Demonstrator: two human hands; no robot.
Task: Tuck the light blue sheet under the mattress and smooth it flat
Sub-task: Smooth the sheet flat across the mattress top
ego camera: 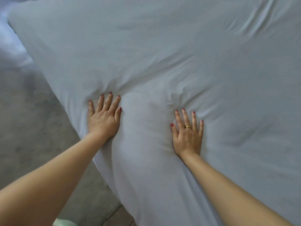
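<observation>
The light blue sheet (171,51) covers the whole mattress and fills most of the view. My left hand (104,118) lies flat on it near the bed's left edge, fingers spread, palm pressing down. My right hand (188,134), with a gold ring, presses flat a little to the right and nearer to me. Small creases fan out from the fingertips of both hands. A soft ridge of cloth rises between the two hands. More wrinkles run across the far right of the sheet (263,22). The mattress itself is hidden under the cloth.
A grey concrete floor (32,119) runs along the bed's left side. The bed edge (53,82) slants from upper left to lower middle. A pale object (63,223) shows at the bottom edge. A bright patch lies on the floor at the far left.
</observation>
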